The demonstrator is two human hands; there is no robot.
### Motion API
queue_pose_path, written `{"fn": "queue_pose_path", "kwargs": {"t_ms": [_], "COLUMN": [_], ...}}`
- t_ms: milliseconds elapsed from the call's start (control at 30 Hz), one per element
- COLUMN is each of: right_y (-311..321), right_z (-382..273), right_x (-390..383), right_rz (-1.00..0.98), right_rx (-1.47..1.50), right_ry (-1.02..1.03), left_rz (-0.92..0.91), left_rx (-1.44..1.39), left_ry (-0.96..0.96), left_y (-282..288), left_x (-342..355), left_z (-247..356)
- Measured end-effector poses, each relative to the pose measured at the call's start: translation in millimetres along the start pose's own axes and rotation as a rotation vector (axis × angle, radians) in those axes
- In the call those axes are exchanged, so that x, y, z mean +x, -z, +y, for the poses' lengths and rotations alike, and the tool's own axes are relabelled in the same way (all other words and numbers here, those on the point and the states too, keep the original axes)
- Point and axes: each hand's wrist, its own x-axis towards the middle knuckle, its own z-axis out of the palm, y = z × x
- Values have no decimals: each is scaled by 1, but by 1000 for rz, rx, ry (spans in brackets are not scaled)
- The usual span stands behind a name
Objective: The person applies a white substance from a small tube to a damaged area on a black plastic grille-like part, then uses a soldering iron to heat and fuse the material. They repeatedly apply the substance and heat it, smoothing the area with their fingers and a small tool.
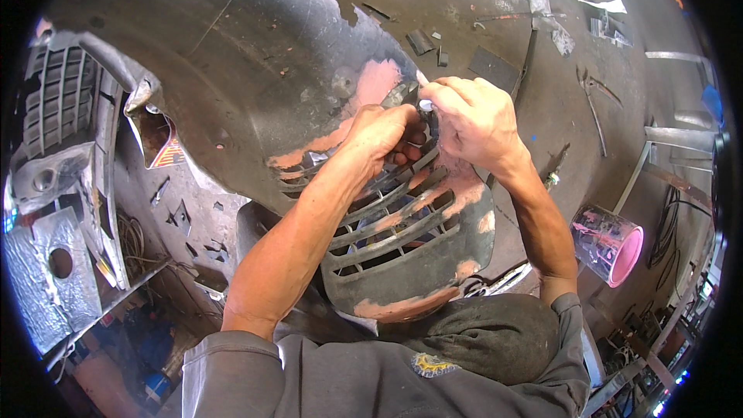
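Observation:
A grey plastic bumper (294, 46) with a slatted grille section (379, 263) and patches of pink filler (375, 85) lies in front of me. My left hand (387, 135) is bent into the grille opening, its fingers curled against the bumper beside the slats. Just right of it, my right hand (468, 120) is closed at the bumper's edge, thumb and fingers round a small pale item that I cannot make out. The tips of my left fingers are partly in shadow.
Scrap pieces (422, 40) and tools (594, 112) lie scattered on the floor. A pink-smeared bucket (588, 232) lies at the right beside metal bars and cables (662, 248). At the left are a ribbed panel (58, 101) and a silvery sheet (42, 279) on a rack.

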Motion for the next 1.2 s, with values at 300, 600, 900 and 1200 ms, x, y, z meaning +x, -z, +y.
{"fn": "queue_pose_path", "kwargs": {"t_ms": [300,600,900,1200], "right_y": [16,19,8,6], "right_z": [-7,-10,-6,-6], "right_x": [5,7,0,-2], "right_rz": [-36,-17,-47,-84], "right_rx": [-6,-12,10,-3], "right_ry": [-2,-23,-33,-22], "left_rz": [3,4,-17,2], "left_rx": [4,-8,24,-3], "left_ry": [-3,-1,14,4], "left_y": [-1,0,2,0], "left_x": [-3,-2,1,-1], "left_z": [2,2,0,1]}}
